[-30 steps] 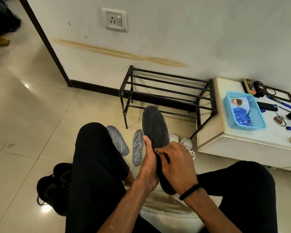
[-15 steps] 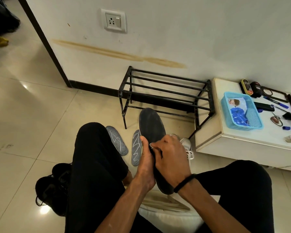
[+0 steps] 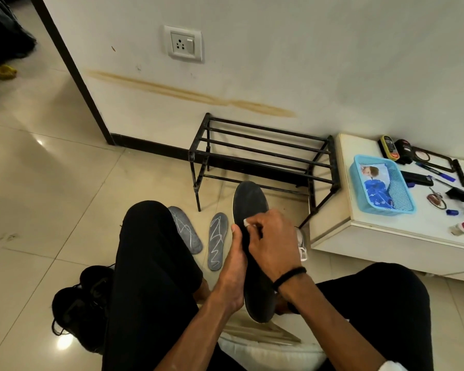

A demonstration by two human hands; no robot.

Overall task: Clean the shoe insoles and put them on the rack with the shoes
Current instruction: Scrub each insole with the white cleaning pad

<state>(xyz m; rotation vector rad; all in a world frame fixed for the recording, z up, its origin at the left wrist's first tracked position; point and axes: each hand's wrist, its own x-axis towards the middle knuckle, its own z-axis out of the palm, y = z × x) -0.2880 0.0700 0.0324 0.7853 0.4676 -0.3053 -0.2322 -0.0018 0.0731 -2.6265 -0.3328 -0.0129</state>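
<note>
Both hands gripped the dark insole (image 3: 249, 207): the left hand (image 3: 233, 266) clasped its left edge, and the right hand (image 3: 271, 245) pinched a small white piece (image 3: 246, 223) against its face. Its toe pointed toward the black rack (image 3: 263, 156). Two grey insoles (image 3: 217, 241) lay on open floor tile (image 3: 51, 196) beside the left knee.
</note>
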